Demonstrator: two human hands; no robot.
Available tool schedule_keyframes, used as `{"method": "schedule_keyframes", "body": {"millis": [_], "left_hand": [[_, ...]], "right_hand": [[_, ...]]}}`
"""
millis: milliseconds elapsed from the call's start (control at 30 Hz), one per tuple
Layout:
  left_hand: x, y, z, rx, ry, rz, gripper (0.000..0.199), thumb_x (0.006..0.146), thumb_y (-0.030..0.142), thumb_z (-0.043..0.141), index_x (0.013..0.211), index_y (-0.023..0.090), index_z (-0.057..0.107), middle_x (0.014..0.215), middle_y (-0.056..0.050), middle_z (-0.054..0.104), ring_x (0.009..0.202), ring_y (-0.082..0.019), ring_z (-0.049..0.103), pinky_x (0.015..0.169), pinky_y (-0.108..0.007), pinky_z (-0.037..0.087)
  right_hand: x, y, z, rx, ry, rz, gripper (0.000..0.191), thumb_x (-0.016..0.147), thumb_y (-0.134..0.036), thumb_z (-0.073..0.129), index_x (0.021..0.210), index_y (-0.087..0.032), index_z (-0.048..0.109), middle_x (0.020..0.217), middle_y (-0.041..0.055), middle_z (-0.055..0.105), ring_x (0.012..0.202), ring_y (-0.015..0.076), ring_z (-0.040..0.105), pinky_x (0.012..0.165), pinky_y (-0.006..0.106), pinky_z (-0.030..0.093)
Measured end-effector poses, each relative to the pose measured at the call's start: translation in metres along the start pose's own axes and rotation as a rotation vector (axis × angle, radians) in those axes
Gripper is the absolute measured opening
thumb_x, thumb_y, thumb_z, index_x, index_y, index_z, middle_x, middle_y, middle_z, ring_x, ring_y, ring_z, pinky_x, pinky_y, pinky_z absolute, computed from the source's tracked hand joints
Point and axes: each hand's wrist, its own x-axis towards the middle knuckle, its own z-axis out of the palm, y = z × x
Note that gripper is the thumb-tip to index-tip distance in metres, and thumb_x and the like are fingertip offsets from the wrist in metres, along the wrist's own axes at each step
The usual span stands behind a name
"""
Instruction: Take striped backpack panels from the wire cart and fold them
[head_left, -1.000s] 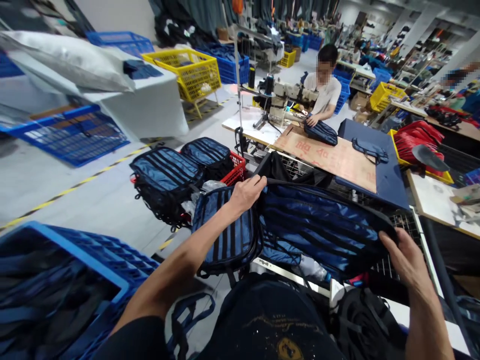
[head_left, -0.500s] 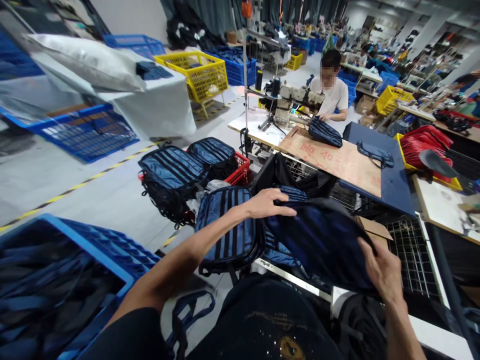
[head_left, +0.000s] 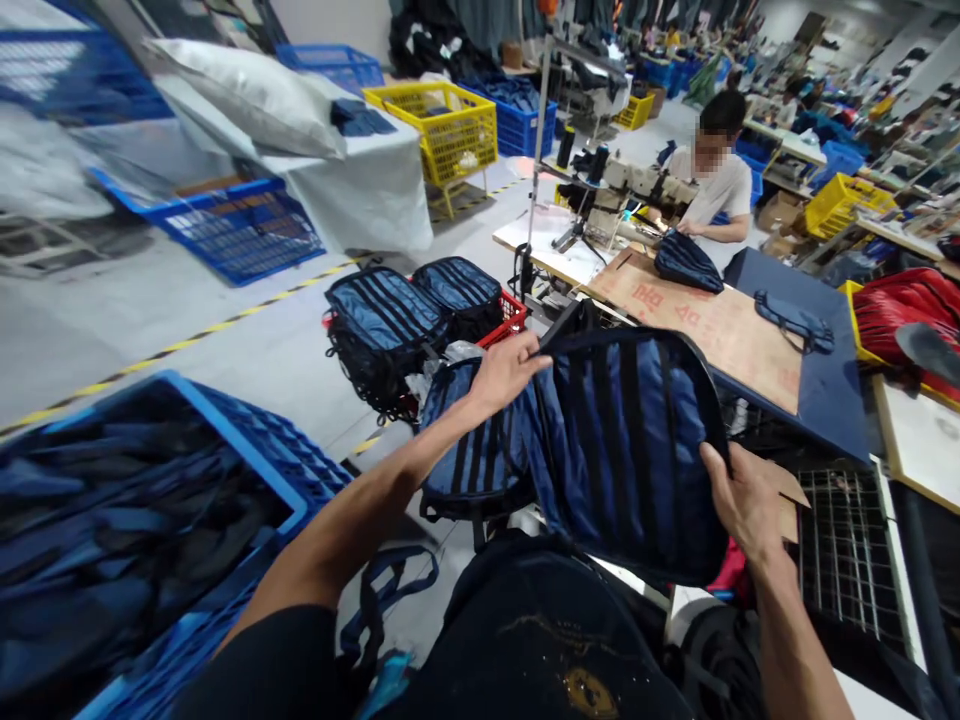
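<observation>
Between my hands is a blue backpack panel point(head_left: 637, 440) with black webbing strips and a dark edge, its striped face turned toward me. My left hand point(head_left: 510, 372) pinches its upper left edge. On the lower right edge, my right hand point(head_left: 739, 495) grips with the thumb on the near face and the fingers hidden behind. Below my left forearm rests a similar blue striped piece point(head_left: 480, 455). Further off, blue striped backpacks point(head_left: 386, 310) are piled on a red crate point(head_left: 510, 318).
A blue crate point(head_left: 225, 420) full of dark blue pieces stands at my left. Ahead, a person point(head_left: 712, 190) works at a sewing machine point(head_left: 626, 190) beside a brown board point(head_left: 705, 320). A wire rack point(head_left: 847, 560) is at my right, a coiled black strap point(head_left: 727, 650) below.
The panel has been raised and turned so its striped face shows more fully. My left hand has moved up slightly, still on the edge. The whole view has shifted to the right.
</observation>
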Motion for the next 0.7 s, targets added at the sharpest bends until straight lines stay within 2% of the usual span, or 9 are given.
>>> {"method": "schedule_keyframes", "body": {"millis": [100, 267, 333, 400, 433, 500, 567, 633, 700], "left_hand": [[0.021, -0.001, -0.043, 0.443, 0.238, 0.129, 0.036, 0.113, 0.050, 0.053, 0.096, 0.020, 0.064, 0.099, -0.005, 0.067, 0.088, -0.019, 0.062, 0.073, -0.029, 0.043], [0.032, -0.003, -0.115, 0.723, 0.351, 0.103, 0.039, 0.115, 0.053, 0.050, 0.124, 0.019, 0.065, 0.113, -0.007, 0.070, 0.101, -0.021, 0.065, 0.085, -0.030, 0.048], [0.033, -0.021, -0.133, 0.763, 0.364, 0.064, 0.036, 0.115, 0.051, 0.050, 0.127, 0.020, 0.066, 0.115, -0.008, 0.071, 0.102, -0.023, 0.065, 0.090, -0.033, 0.050], [0.029, -0.052, -0.136, 0.810, 0.361, 0.018, 0.035, 0.115, 0.046, 0.049, 0.132, 0.021, 0.066, 0.123, -0.011, 0.071, 0.111, -0.027, 0.064, 0.099, -0.038, 0.049], [0.022, -0.071, -0.129, 0.835, 0.343, -0.009, 0.036, 0.115, 0.043, 0.048, 0.136, 0.021, 0.066, 0.129, -0.014, 0.070, 0.118, -0.030, 0.062, 0.104, -0.041, 0.048], [-0.002, -0.112, -0.101, 0.863, 0.231, -0.070, 0.041, 0.113, 0.037, 0.048, 0.147, 0.017, 0.062, 0.144, -0.019, 0.065, 0.136, -0.035, 0.055, 0.115, -0.049, 0.043], [-0.041, -0.151, -0.056, 0.825, -0.009, -0.133, 0.047, 0.112, 0.033, 0.046, 0.152, 0.014, 0.060, 0.155, -0.024, 0.059, 0.149, -0.037, 0.048, 0.123, -0.054, 0.036], [-0.089, -0.182, -0.009, 0.754, -0.278, -0.232, 0.052, 0.111, 0.034, 0.047, 0.159, 0.016, 0.057, 0.166, -0.023, 0.052, 0.160, -0.038, 0.039, 0.131, -0.060, 0.026], [-0.134, -0.204, 0.028, 0.713, -0.427, -0.308, 0.056, 0.110, 0.038, 0.050, 0.161, 0.016, 0.057, 0.168, -0.023, 0.051, 0.161, -0.041, 0.038, 0.132, -0.064, 0.023]], "right_hand": [[0.016, -0.044, 0.039, 0.170, -0.038, -0.022, 0.055, 0.105, -0.074, 0.052, 0.081, -0.025, 0.058, 0.064, -0.0033, 0.050, 0.061, 0.0171, 0.043, 0.061, 0.030, 0.036], [0.043, -0.096, 0.109, 0.490, -0.055, -0.028, 0.053, 0.105, -0.071, 0.054, 0.087, -0.022, 0.059, 0.074, -0.0035, 0.051, 0.072, 0.0162, 0.044, 0.067, 0.029, 0.037], [0.050, -0.104, 0.148, 0.543, -0.108, -0.017, 0.053, 0.106, -0.071, 0.054, 0.091, -0.021, 0.062, 0.078, -0.0025, 0.055, 0.074, 0.0167, 0.046, 0.069, 0.028, 0.039], [0.054, -0.106, 0.195, 0.529, -0.177, 0.028, 0.051, 0.108, -0.068, 0.051, 0.096, -0.020, 0.064, 0.084, 0.0004, 0.063, 0.080, 0.0185, 0.051, 0.074, 0.029, 0.043], [0.056, -0.105, 0.221, 0.500, -0.227, 0.071, 0.049, 0.109, -0.065, 0.049, 0.100, -0.020, 0.066, 0.090, 0.0024, 0.067, 0.084, 0.0198, 0.054, 0.079, 0.029, 0.045], [0.058, -0.099, 0.269, 0.430, -0.353, 0.187, 0.042, 0.111, -0.057, 0.049, 0.109, -0.020, 0.068, 0.101, 0.0060, 0.073, 0.095, 0.0225, 0.060, 0.089, 0.030, 0.047], [0.058, -0.084, 0.307, 0.382, -0.465, 0.301, 0.031, 0.109, -0.049, 0.059, 0.118, -0.021, 0.069, 0.107, 0.0074, 0.077, 0.106, 0.0249, 0.065, 0.098, 0.032, 0.047], [0.054, -0.059, 0.329, 0.359, -0.519, 0.402, 0.027, 0.105, -0.042, 0.068, 0.123, -0.023, 0.070, 0.106, 0.0064, 0.079, 0.112, 0.0262, 0.068, 0.101, 0.032, 0.046], [0.043, -0.025, 0.335, 0.340, -0.547, 0.526, 0.024, 0.104, -0.038, 0.069, 0.124, -0.024, 0.071, 0.102, 0.0041, 0.079, 0.113, 0.0251, 0.071, 0.100, 0.032, 0.048]]}}
